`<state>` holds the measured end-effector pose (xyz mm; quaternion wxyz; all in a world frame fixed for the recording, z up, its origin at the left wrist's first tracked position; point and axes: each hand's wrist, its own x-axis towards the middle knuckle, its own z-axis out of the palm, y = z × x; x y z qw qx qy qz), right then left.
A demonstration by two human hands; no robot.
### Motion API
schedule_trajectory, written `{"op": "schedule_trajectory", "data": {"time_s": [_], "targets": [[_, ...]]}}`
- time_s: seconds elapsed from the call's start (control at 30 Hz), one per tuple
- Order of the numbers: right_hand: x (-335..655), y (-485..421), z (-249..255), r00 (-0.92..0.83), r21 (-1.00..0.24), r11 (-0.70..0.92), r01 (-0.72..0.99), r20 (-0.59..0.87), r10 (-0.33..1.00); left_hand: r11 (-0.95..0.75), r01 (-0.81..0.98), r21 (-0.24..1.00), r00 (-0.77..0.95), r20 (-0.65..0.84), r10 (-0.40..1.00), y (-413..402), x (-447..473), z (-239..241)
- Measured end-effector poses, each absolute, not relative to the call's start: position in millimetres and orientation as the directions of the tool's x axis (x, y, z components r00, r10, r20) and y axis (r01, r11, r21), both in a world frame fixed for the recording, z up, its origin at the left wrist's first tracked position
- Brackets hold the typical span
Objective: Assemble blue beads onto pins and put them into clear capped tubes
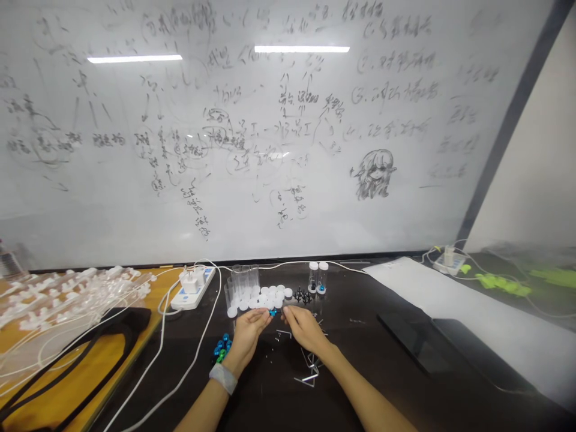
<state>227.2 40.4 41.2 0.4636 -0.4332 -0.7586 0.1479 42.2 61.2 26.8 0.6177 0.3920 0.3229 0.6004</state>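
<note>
My left hand [249, 333] and my right hand [304, 328] meet over the dark table [360, 372], fingers pinched. Between their tips sits a small blue piece [273, 312], which the left fingers seem to grip. The right fingers are curled beside it; what they pinch is too small to make out. Just beyond lie several white caps [265, 296] and clear empty vials [243, 279]. Two capped vials [317, 277] stand to the right, with small black pieces [303, 295] before them. A pile of blue and green pieces [222, 348] lies by my left wrist. Thin metal pins [310, 366] lie under my right wrist.
A white power strip [194, 287] with cables lies at the left. Clear plastic parts [58, 294] are heaped on the orange table beside a black strap [90, 348]. A whiteboard [270, 150] stands behind. White paper [472, 324], a dark flat slab [418, 342] and a charger [450, 259] lie to the right.
</note>
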Motion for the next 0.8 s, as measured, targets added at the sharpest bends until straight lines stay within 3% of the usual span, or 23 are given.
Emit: {"op": "schedule_trajectory", "data": {"time_s": [0.13, 0.33, 0.8], "targets": [[228.0, 40.4, 41.0, -0.195, -0.664, 0.576, 0.477, 0.559, 0.806, -0.036, -0.49, 0.871, 0.053, 0.071, 0.996, 61.1, 42.3, 27.2], [227.8, 41.4, 40.0, -0.217, -0.607, 0.574, 0.549, 0.559, 0.8, -0.03, -0.483, 0.875, 0.057, 0.066, 0.996, 58.9, 43.2, 29.7], [229.5, 39.8, 42.6, -0.243, -0.624, 0.578, 0.526, 0.541, 0.805, -0.024, -0.496, 0.868, 0.055, 0.06, 0.997, 61.7, 42.2, 28.2]]}}
